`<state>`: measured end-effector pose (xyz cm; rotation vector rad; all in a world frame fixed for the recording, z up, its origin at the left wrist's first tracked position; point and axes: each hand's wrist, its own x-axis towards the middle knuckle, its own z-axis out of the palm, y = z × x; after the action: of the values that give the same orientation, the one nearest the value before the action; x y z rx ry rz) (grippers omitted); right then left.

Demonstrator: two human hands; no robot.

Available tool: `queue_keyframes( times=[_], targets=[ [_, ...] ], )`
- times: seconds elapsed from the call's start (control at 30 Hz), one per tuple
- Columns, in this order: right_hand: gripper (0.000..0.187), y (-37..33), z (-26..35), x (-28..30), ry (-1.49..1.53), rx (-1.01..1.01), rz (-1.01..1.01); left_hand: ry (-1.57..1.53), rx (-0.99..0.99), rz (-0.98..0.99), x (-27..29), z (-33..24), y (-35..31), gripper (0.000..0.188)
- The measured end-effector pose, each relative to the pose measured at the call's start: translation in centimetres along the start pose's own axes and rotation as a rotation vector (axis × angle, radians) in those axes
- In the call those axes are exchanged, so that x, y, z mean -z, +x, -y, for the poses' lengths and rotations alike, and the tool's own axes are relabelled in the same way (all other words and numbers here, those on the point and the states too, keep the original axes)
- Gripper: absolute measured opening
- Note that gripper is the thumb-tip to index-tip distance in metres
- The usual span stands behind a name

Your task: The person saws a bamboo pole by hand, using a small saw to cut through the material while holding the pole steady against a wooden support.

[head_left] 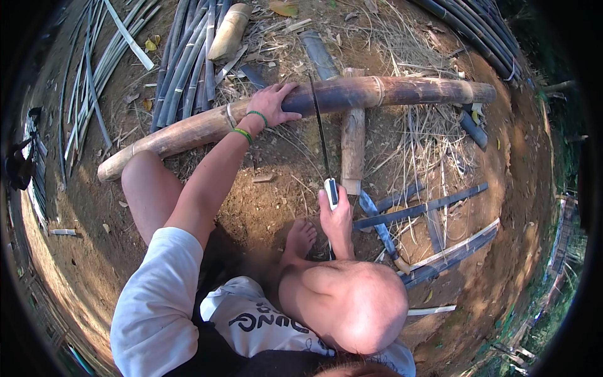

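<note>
A thick brown bamboo pole (352,93) lies across the ground in front of me, with a dark stretch near its middle. My left hand (273,105) is on top of it, fingers over the far side and thumb apart along the near side. In my right hand (337,217) is the white and black handle of a handsaw (319,125), fingers wrapped round it. The thin dark blade points away from me and crosses the pole just right of my left hand. Whether its teeth have cut in cannot be seen.
Beneath the pole runs a shorter log (353,147). A long knife (380,229) with a wooden handle lies among split bamboo strips (433,204) at the right. Dark bamboo poles (188,63) and pale strips lie at the far left. My bare foot (301,235) is near the saw handle.
</note>
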<state>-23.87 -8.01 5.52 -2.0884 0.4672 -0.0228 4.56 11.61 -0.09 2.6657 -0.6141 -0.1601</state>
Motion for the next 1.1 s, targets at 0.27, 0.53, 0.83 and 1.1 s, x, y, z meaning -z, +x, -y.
queue_keyframes(
  times=[0.27, 0.53, 0.83, 1.1],
  targets=[
    [0.045, 0.6, 1.2, 0.7, -0.066, -0.006, 0.038, 0.143, -0.058, -0.184, -2.3, -2.6, -3.7, 0.091],
    [0.036, 1.0, 3.3, 1.9, -0.137, -0.064, 0.12, 0.157, -0.072, -0.217, -2.5, -2.9, -4.1, 0.096],
    [0.031, 0.9, 5.4, 2.4, -0.257, -0.144, 0.147, 0.186, -0.082, -0.229, -2.7, -2.5, -4.2, 0.094],
    [0.031, 2.6, 5.1, 0.8, -0.319, -0.111, 0.133, 0.166, -0.077, -0.192, -2.3, -2.9, -3.9, 0.095]
  ],
)
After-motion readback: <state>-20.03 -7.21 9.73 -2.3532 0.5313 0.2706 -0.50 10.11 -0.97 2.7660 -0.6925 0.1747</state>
